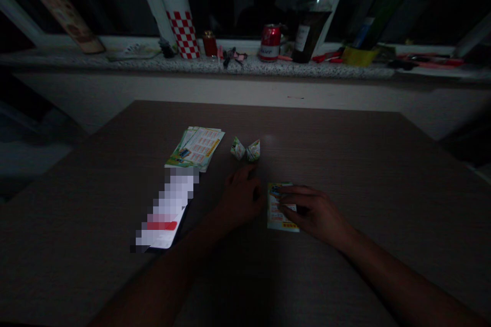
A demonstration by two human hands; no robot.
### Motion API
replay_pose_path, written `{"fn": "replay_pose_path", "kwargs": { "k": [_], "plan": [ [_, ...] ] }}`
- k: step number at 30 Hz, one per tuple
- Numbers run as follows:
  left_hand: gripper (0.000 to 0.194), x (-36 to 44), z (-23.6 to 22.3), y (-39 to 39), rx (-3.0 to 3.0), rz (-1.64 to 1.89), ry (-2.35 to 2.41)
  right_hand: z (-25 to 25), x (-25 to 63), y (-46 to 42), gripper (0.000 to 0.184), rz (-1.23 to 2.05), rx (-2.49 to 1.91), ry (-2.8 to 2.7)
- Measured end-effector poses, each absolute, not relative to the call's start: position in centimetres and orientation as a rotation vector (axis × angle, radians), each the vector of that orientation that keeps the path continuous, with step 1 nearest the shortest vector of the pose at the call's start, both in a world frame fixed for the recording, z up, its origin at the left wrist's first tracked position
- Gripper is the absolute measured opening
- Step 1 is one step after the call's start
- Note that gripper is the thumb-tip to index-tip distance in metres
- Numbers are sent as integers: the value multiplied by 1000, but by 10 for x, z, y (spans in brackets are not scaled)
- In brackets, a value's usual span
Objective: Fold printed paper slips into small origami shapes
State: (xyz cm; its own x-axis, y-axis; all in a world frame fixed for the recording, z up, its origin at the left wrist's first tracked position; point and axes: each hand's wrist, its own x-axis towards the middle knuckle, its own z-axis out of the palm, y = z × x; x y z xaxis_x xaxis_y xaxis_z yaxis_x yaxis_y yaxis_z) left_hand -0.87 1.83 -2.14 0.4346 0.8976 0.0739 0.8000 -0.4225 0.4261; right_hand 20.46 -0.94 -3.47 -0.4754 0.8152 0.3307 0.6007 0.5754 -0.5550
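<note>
The right hand (pixel 309 209) is on a small printed paper (pixel 274 220) that lies on the brown table (pixel 364 163). Its fingers are partly stretched out over the paper, with the thumb a bit apart from them, so the hand is open and the paper is under it. The left hand (pixel 242 196) is just beside the paper, on its left side. It is loosely open too, with its fingers a little bent. Just past the left hand are two little pointy folded papers (pixel 253 152), side by side; I cannot tell if they are joined. More printed papers sit in a messy pile (pixel 205 144) to the left, and a phone (pixel 168 239) with a bright screen lies nearer than the pile. Behind the table, a checkered bottle (pixel 183 30) and a red can (pixel 270 41) stand on the window ledge (pixel 261 68).
</note>
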Motion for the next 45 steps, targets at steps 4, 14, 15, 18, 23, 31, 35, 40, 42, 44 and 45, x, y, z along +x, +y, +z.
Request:
{"fn": "replay_pose_path", "kwargs": {
  "k": [4, 14, 15, 18, 23, 31, 35, 40, 42, 44, 45],
  "plan": [
    [7, -9, -20, 18, 2371, 430, 1451, -36, 205, -9, 13, 480, -1132, -2228],
    [7, -9, -21, 17, 2383, 429, 1452, -34, 204, -9, 12, 479, -1141, -2230],
    [7, -9, -21, 17, 2381, 421, 1452, -34, 204, -9, 13, 478, -1142, -2230],
    [7, -9, -21, 17, 2375, 411, 1459, -34, 204, -9, 12, 474, -1135, -2235],
    [8, -9, -22, 18, 2391, 414, 1453, -36, 205, -9, 12, 479, -1131, -2232],
    [9, -8, -21, 18, 2382, 410, 1457, -36, 204, -9, 12, 509, -1138, -2235],
    [10, -9, -22, 17, 2393, 438, 1453, -33, 204, -10, 11, 500, -1145, -2242],
    [15, -9, -23, 17, 2402, 452, 1447, -34, 205, -11, 12, 501, -1141, -2240],
    [19, -8, -23, 17, 2394, 449, 1452, -35, 205, -11, 12, 502, -1143, -2237],
    [20, -8, -23, 18, 2386, 440, 1462, -36, 205, -10, 13, 504, -1144, -2242],
    [20, -7, -23, 18, 2384, 436, 1467, -36, 205, -10, 13, 506, -1143, -2247]
  ]
}}
